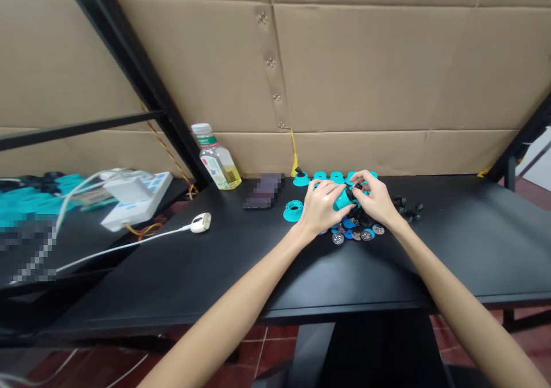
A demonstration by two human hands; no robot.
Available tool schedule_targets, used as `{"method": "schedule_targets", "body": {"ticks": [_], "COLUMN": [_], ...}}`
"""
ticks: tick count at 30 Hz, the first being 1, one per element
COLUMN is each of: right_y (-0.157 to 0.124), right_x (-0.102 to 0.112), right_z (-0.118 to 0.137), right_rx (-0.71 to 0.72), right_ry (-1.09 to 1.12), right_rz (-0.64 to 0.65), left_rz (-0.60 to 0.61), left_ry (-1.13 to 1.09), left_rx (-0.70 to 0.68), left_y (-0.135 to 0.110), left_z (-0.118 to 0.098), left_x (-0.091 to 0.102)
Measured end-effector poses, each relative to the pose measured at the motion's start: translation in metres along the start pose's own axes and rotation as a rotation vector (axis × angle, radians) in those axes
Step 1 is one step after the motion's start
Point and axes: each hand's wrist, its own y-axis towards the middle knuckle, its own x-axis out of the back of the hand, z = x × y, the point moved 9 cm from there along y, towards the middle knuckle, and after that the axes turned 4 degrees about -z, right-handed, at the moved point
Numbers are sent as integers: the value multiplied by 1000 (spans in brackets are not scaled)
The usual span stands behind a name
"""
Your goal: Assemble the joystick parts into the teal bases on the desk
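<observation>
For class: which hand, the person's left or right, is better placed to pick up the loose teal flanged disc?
Left, most likely: the left hand sits beside the teal flanged disc, while the right hand is farther off, beyond the teal plastic part both hands hold.

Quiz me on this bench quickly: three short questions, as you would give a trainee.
1. True or false: the left hand and right hand both hold the teal part.
2. Multiple choice: the teal ring lies nearest to A) the left hand, B) the right hand, C) the bottle.
3. Fill in: the liquid in the bottle is ___.

Key: 1 true; 2 A; 3 yellow.
</observation>
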Motion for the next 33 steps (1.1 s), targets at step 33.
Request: {"method": "schedule_targets", "body": {"ticks": [33], "right_y": [-4], "right_x": [62], "right_z": [-59], "right_rx": [-469], "right_ry": [-84], "right_rz": [220], "left_rz": [-49], "left_ry": [31], "left_rx": [86], "left_y": [-2], "left_z": [24], "left_x": [-2]}}
